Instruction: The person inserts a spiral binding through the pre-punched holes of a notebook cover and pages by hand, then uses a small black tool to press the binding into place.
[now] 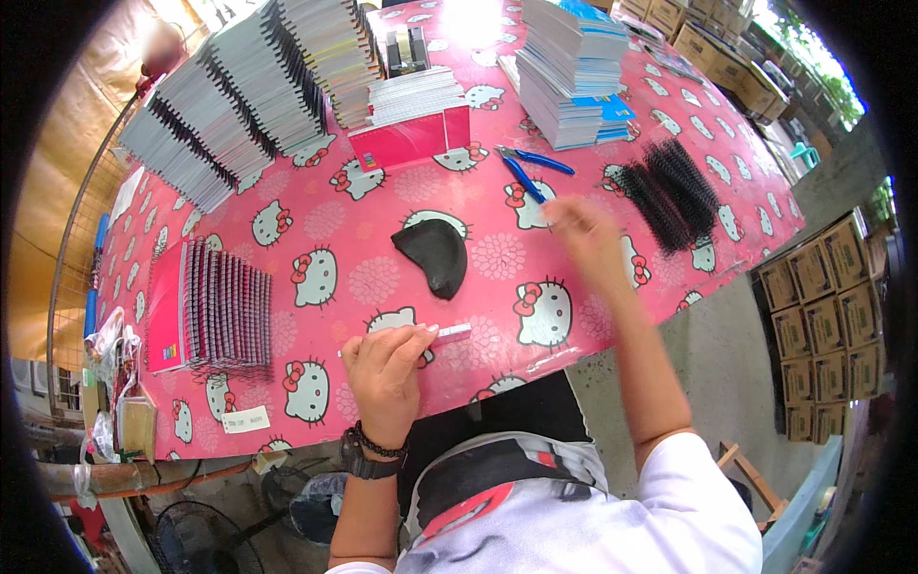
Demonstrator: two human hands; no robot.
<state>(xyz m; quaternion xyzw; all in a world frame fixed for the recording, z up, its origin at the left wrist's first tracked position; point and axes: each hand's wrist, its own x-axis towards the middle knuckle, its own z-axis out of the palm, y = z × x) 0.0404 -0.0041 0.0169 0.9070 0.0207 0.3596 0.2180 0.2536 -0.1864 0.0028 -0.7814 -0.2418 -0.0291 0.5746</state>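
Holding thin pink-and-white booklet (453, 333) in curled left grip (388, 368); blue-handled pliers (522, 178) are lying just beyond right grip (585, 236) (blurred, can't tell opening or hold).

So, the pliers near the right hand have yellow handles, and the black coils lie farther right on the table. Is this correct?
The colour is wrong: the head view shows the pliers near the right hand with blue handles. The black coils do lie farther right on the table.
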